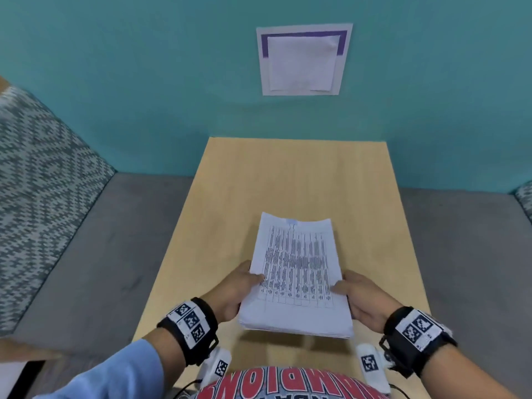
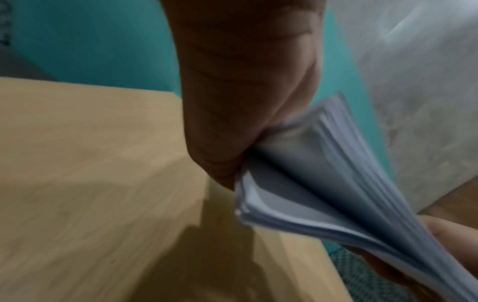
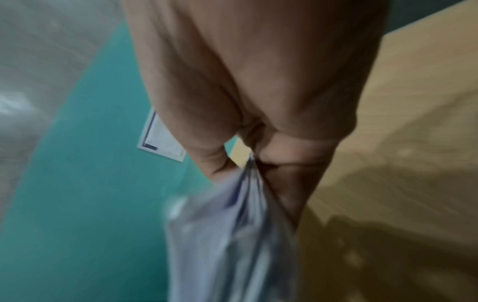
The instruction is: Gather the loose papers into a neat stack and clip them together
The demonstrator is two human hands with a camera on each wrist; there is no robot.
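Note:
A stack of white papers (image 1: pixel 296 272) with a printed table on the top sheet is held up above the wooden table (image 1: pixel 296 180). My left hand (image 1: pixel 239 286) grips its left edge, thumb on top, and my right hand (image 1: pixel 359 295) grips its right edge the same way. The far end of the stack tilts down toward the table. In the left wrist view the sheets (image 2: pixel 323 183) fan apart slightly below my left hand (image 2: pixel 245 102). The right wrist view shows my right hand (image 3: pixel 258 122) pinching the blurred paper edge (image 3: pixel 232 235). No clip is in view.
A teal wall (image 1: pixel 144 82) stands behind the table, with a white sheet with a purple border (image 1: pixel 303 60) stuck on it. A patterned cushion (image 1: pixel 43 182) and a grey seat (image 1: pixel 95 254) lie to the left; more grey seat (image 1: pixel 466 254) lies to the right.

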